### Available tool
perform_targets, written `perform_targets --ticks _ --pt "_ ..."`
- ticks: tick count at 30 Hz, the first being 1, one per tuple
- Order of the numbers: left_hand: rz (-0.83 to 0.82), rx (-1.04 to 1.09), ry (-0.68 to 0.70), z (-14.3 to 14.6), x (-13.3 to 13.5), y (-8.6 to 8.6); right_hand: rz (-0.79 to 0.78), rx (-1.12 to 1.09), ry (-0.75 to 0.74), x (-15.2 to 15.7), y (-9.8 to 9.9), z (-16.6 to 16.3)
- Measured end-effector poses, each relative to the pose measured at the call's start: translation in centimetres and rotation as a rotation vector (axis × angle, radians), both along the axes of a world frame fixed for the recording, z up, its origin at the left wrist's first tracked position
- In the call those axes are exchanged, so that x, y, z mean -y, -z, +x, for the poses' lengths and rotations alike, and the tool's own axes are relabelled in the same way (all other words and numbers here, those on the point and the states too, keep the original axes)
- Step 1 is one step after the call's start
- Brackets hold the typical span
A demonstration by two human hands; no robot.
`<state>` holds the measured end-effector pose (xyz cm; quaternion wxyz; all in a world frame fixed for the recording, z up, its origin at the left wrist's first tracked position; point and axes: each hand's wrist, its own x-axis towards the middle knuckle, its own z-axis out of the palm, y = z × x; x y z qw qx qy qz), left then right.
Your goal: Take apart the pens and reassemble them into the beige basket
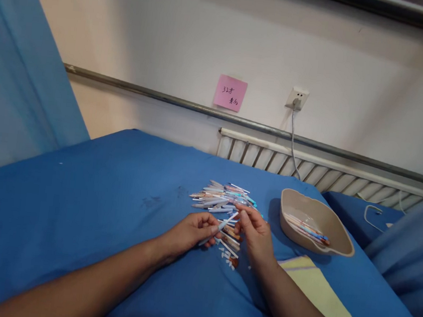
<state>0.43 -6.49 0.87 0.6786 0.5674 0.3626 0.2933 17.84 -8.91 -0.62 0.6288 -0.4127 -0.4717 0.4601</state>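
My left hand [200, 229] is closed around a slim, pale blue-white pen-like stick [222, 225], which slants up to the right. At its upper white end, my right hand [254, 228] has thumb and forefinger closed on the tip. Just beyond both hands lies a loose pile of similar pen-like sticks [215, 197], mostly white and grey with some blue and brown ones. More sticks [229, 243] lie beneath and between the hands, partly hidden by them. Several small white pieces [227, 256] are scattered nearer to me, beside a small reddish-brown thing [234, 262].
To the right stands a beige basin [339, 237] with several sticks inside. A yellow cloth [317, 288] lies in front of it on the blue sheet [118, 179]. Behind are a radiator [264, 156], a rail [165, 99] and a plugged-in cable [293, 137]. Blue curtains hang at both sides.
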Motion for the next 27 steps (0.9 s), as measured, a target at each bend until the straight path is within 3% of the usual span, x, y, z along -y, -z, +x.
perform_targets --ticks 11,22,27 --pt "-0.021 0.006 0.034 0.0 0.3 -0.1 -0.015 0.116 -0.066 0.0 0.2 -0.1" --pt "-0.142 0.132 -0.007 -0.5 -0.6 -0.4 -0.036 -0.023 -0.02 -0.5 0.2 1.2" --pt "-0.194 0.254 -0.101 -0.9 -1.4 -0.5 -0.056 0.22 -0.013 -1.2 0.3 2.6"
